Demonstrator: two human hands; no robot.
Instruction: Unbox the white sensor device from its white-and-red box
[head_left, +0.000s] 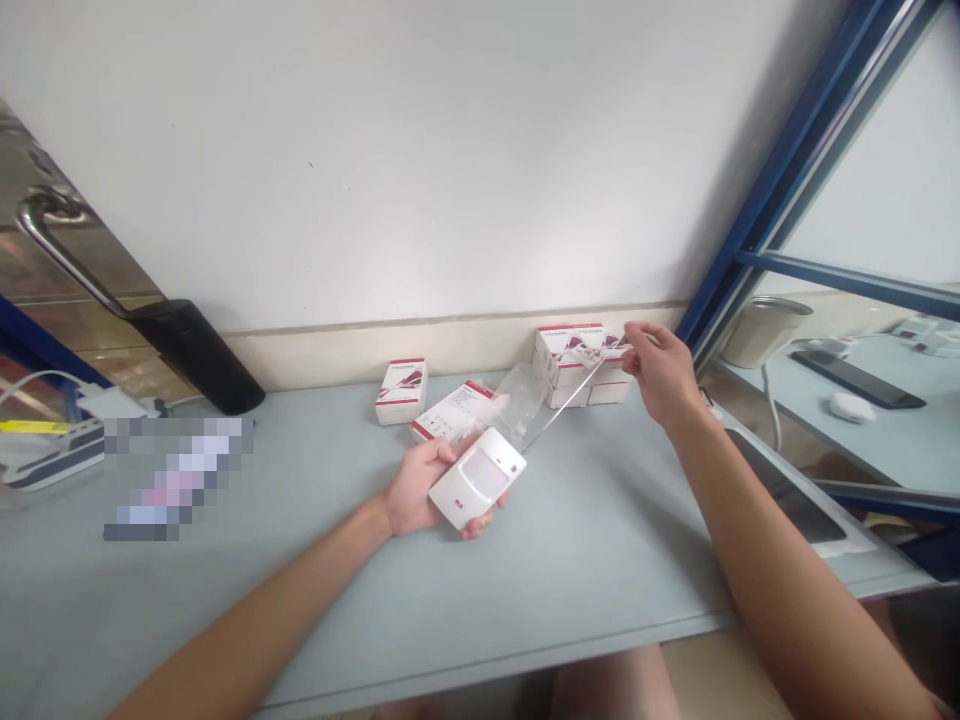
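My left hand point(424, 490) grips a white plastic motion sensor point(477, 478) with a square lens on its face. A thin silvery wire point(574, 395) runs from the sensor's upper corner to my right hand point(660, 372), which pinches it between finger and thumb above the table. Behind the sensor lies a crumpled clear plastic bag point(521, 400). Nearest my right hand is a stack of white boxes with red bands point(577, 365). Two similar boxes stand further left, one upright point(402, 392) and one leaning point(454, 410).
The pale blue-grey table point(585, 560) meets a white wall behind. At the left are a steel door handle point(52, 225) with a black grip and a blurred patch. A blue window frame point(780, 200) at the right shows another desk with a metal cup beyond.
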